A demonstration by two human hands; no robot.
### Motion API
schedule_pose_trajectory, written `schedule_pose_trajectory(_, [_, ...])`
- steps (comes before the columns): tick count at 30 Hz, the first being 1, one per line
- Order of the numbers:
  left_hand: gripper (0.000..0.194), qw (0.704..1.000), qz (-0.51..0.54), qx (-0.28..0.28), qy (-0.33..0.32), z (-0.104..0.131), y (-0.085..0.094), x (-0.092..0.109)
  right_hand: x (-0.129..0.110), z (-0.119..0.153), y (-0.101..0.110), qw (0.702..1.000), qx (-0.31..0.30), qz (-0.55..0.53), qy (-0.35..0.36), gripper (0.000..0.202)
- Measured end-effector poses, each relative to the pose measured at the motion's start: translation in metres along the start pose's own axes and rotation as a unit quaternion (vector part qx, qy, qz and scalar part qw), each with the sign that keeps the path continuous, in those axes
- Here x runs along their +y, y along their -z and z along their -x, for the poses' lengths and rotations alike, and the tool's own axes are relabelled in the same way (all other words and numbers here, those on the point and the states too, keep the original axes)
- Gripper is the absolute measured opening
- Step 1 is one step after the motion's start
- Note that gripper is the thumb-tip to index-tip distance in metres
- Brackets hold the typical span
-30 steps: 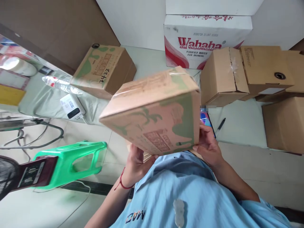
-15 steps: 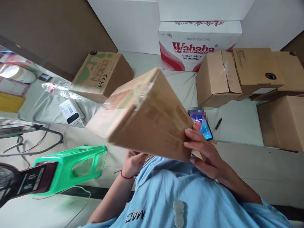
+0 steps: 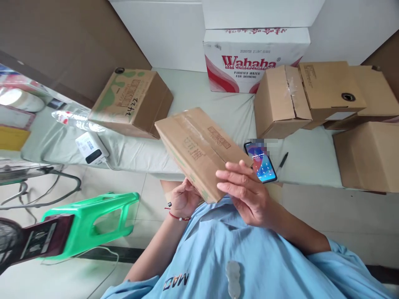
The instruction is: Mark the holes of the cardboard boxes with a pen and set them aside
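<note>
A taped cardboard box point(image 3: 195, 141), with brown print on its upper face, is held tilted in front of my blue shirt. My left hand point(image 3: 185, 200) grips it at the lower left edge; its fingertips are partly hidden by the box. Across the near right corner lies my right hand point(image 3: 246, 191), its fingers nearly straight and pressed against the cardboard, the thumb out of sight. Just past that hand a phone point(image 3: 262, 162) with a lit screen rests on the cloth-covered table point(image 3: 187, 91), beside a black pen point(image 3: 283, 160).
A green-printed carton point(image 3: 131, 101) marked 2422 stands at left, near a plastic bottle point(image 3: 75, 120) and a white power bank point(image 3: 92, 148). A Wahaha carton point(image 3: 255, 62) and several brown boxes point(image 3: 282, 99) line the back and right. A green stool point(image 3: 93, 220) is at lower left.
The cardboard box has been turned over and lowered, so a printed, taped face now shows. My right hand has moved left onto that face; my left hand has come slightly up and right.
</note>
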State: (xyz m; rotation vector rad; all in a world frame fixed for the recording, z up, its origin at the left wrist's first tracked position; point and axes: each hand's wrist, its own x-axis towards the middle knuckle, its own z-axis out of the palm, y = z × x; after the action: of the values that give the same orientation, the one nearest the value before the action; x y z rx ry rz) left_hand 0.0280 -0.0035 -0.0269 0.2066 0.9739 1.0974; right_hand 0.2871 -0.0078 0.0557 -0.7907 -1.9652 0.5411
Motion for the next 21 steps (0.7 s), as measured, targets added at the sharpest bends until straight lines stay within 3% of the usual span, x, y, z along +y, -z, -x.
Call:
schedule_pose_trajectory(4, [0.039, 0.997, -0.039, 0.051, -0.04, 0.001, -0.003, 0.003, 0.008, 0.007, -0.006, 0.993, 0.087, 0.048, -0.069, 0.07])
schedule_pose_trajectory(8, [0.053, 0.981, -0.089, 0.119, -0.127, 0.003, -0.003, 0.008, 0.02, 0.02, -0.02, 0.963, 0.173, -0.031, -0.202, 0.098])
schedule_pose_trajectory(11, [0.055, 0.965, -0.112, 0.15, -0.186, 0.007, -0.007, 0.015, 0.032, 0.03, -0.031, 0.924, 0.181, -0.158, -0.298, 0.1])
schedule_pose_trajectory(13, [0.048, 0.965, -0.101, 0.141, -0.195, 0.012, -0.012, 0.02, 0.039, 0.036, -0.034, 0.91, 0.146, -0.21, -0.328, 0.083])
schedule_pose_trajectory(16, [0.05, 0.974, -0.066, 0.116, -0.185, 0.024, -0.02, 0.026, 0.04, 0.039, -0.028, 0.931, 0.073, -0.189, -0.303, 0.056])
schedule_pose_trajectory(21, [0.059, 0.974, -0.069, 0.146, -0.157, 0.039, -0.027, 0.035, 0.024, 0.027, -0.014, 0.982, -0.058, -0.153, -0.093, 0.062])
